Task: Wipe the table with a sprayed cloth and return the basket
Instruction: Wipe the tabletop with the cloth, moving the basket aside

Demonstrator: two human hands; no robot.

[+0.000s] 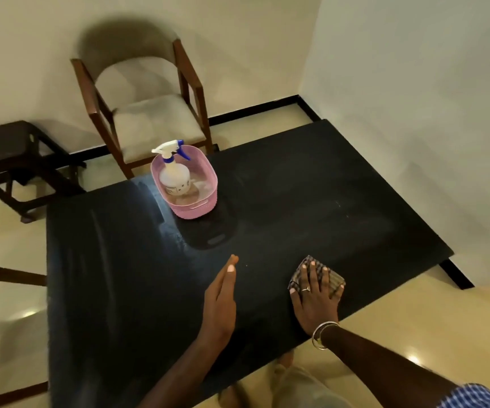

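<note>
The right hand [316, 298] lies flat on a folded checked cloth [335, 278], fingers spread and straight, pressing it against the black table [326, 201] close to the near right edge. It grips nothing; the palm and fingers simply bear down on the fabric, which shows beyond the fingertips and at the little-finger side. A ring [308, 288] sits on one finger and a pale bangle [323, 334] circles the wrist; a blue checked sleeve [473, 396] shows at the lower right corner.

The left hand [220, 301] is open too, turned edge-on with its fingers straight and held together, over the tabletop to the left of the cloth and apart from it. It holds nothing, and whether it touches the surface I cannot tell.

The pink basket [196, 209] stands on the far left part of the table, well apart from both hands. Inside it a white spray bottle [174, 178] with a blue trigger stands upright against the left wall.

Beyond the table a wooden chair [155, 125] with a pale cushion faces it, and a dark stool [5, 142] stands to the left by the wall.
</note>
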